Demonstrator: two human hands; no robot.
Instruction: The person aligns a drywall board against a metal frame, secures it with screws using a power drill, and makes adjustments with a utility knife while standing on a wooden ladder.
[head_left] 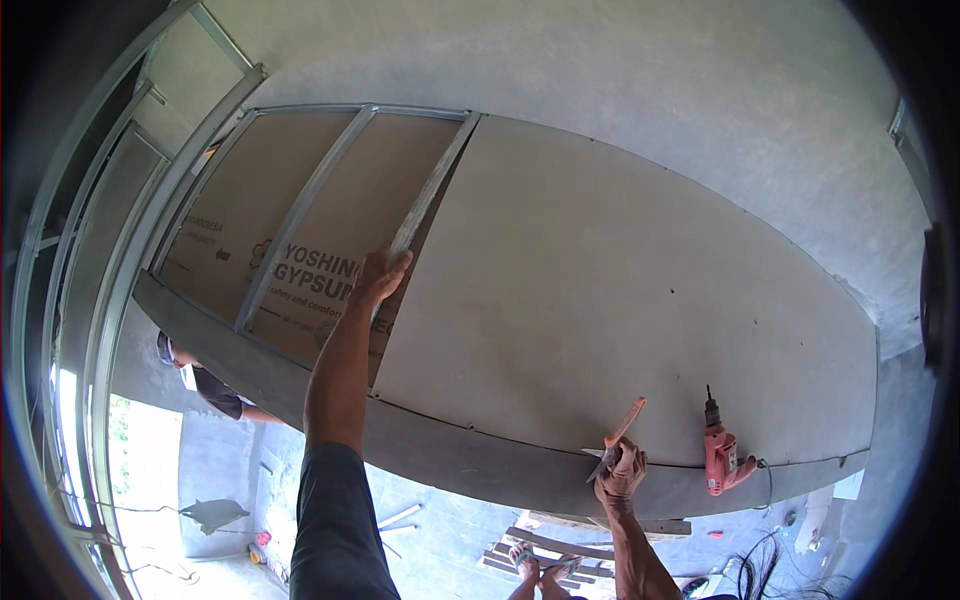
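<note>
My left hand (pixel 383 275) is closed on a long pale, scuffed strip (pixel 430 195) at the left edge of the large plain board (pixel 620 260). To its left, brown printed gypsum board (pixel 290 165) shows between metal studs (pixel 339 160). My right hand (pixel 622 470) grips a tool with an orange handle (pixel 630 412) and flat grey metal at the board's lower edge; its exact kind is unclear. A red corded drill (pixel 718 460) lies to the right of that hand, bit pointing away from me.
A grey ledge (pixel 480 463) runs along the near edge. Another person (pixel 210 385) is below at left. Metal channels (pixel 150 230) curve along the left. My sandalled feet (pixel 540 560) are over wooden planks (pixel 550 540); loose wires (pixel 130 510) hang at lower left.
</note>
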